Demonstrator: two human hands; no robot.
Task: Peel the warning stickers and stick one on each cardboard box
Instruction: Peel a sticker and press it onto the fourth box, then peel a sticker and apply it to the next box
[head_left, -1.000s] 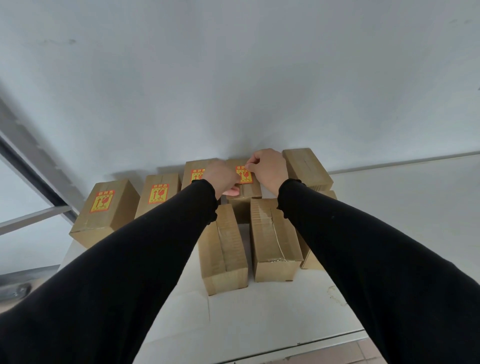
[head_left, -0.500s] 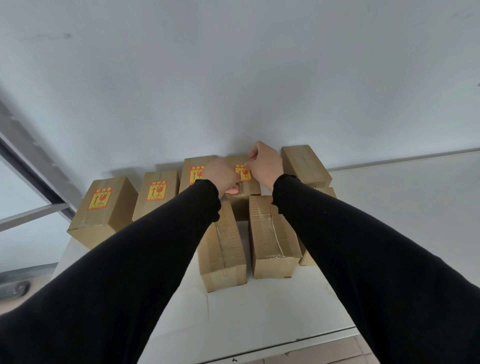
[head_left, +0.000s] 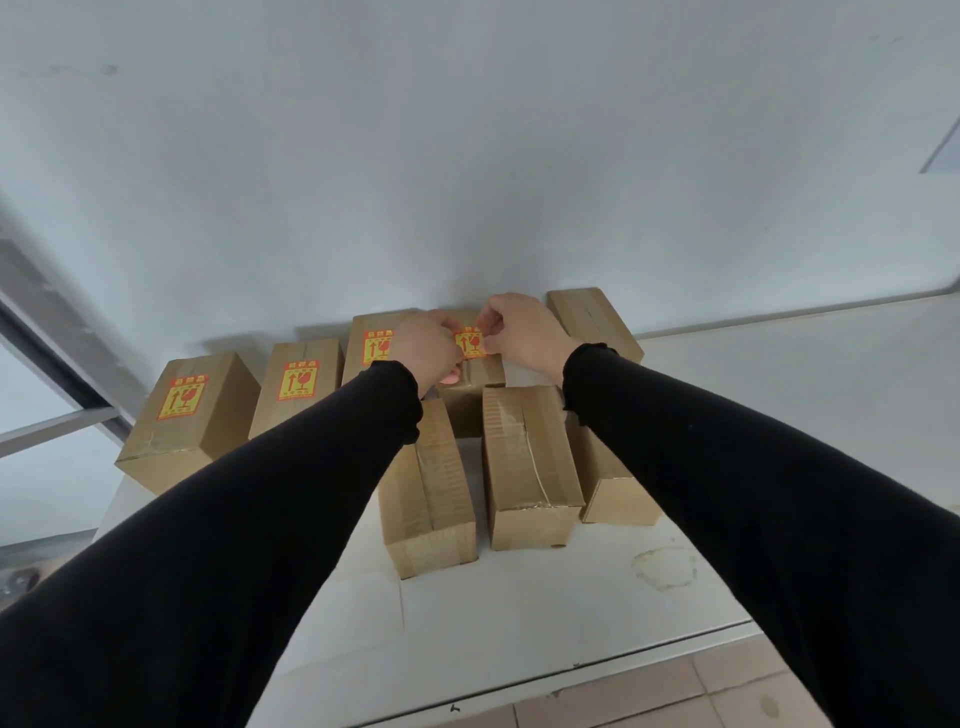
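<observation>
Several brown cardboard boxes stand on a white table (head_left: 519, 613) against the wall. Three boxes at the back left, among them the leftmost box (head_left: 218, 415), carry a red-and-yellow warning sticker on top. Over a fourth box (head_left: 470, 395) in the back row, my left hand (head_left: 428, 345) and my right hand (head_left: 522, 332) pinch another warning sticker (head_left: 470, 343) by its left and right edges. Whether this sticker touches the box top I cannot tell. Three plain boxes, such as the middle front box (head_left: 527, 467), stand in the front row, and one plain box (head_left: 592, 322) at the back right.
A white wall rises right behind the boxes. A window frame (head_left: 57, 364) runs along the left. The table's front edge gives way to a tiled floor (head_left: 675, 696). A faint stain (head_left: 665, 569) marks the table at the right.
Both hands stay at the sticker over the fourth back box. The view has shifted slightly; my right fingers now pinch the sticker's right edge more plainly.
</observation>
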